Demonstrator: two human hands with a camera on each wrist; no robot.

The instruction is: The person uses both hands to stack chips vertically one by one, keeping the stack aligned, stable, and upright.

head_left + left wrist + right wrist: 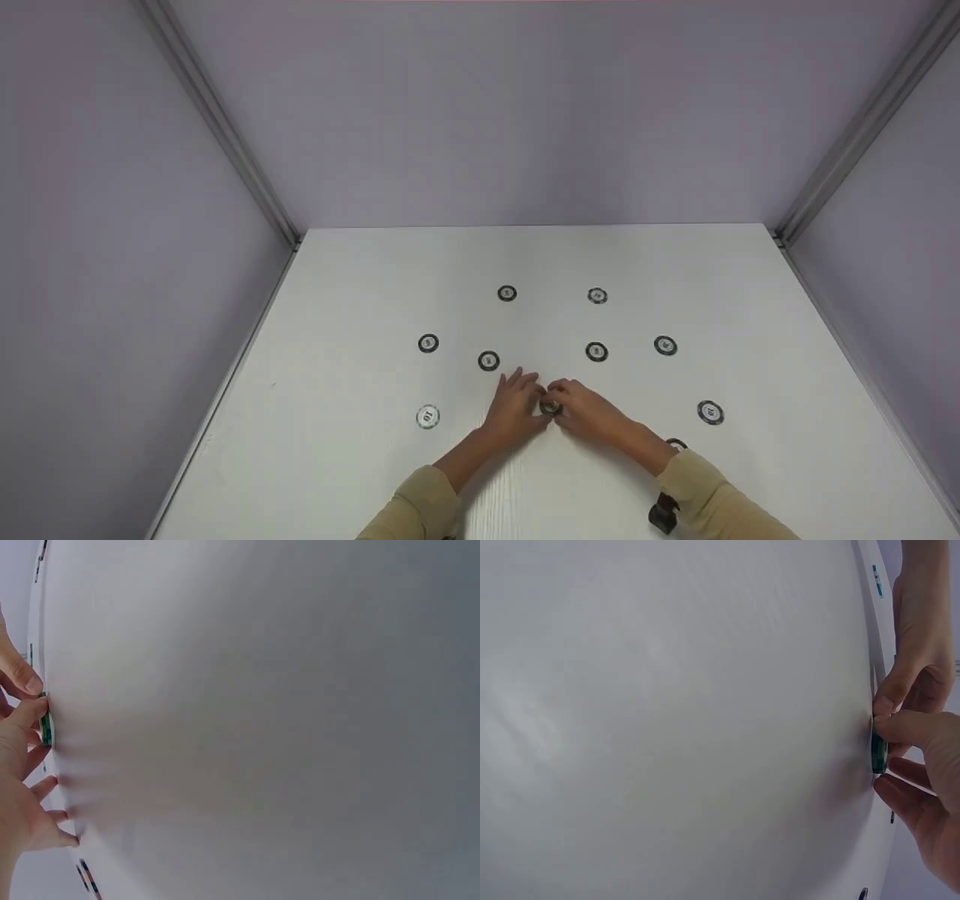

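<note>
Pale lilac walls with grey metal corner posts close in three sides of a white table (360, 480), whose top shows a faint wood grain near the front edge. No container stands on it; loose round chips lie flat and well apart across the middle.

Both arms come in from the near edge in tan sleeves, a black wrist mount strapped on the right one (664, 514). The left hand (514, 409) and the right hand (587, 410) meet at the table's centre front, fingertips touching the same small round dark-and-green chip (550, 407). The left hand's fingers are spread and mostly straight, with thumb and forefinger pinching the chip's edge. The right hand's fingers are curled, thumb and forefinger nipping the chip's opposite edge; the right wrist view shows the chip (878, 753) edge-on between the fingertips, and the left wrist view shows it (46, 727) the same way. A disc, it has no long axis; its flat faces look up and down, low against the tabletop.

Around them lie seven dark-rimmed chips, the nearest one (488, 361) just beyond the left fingers, and a white-rimmed chip (427, 416) to the left.
</note>
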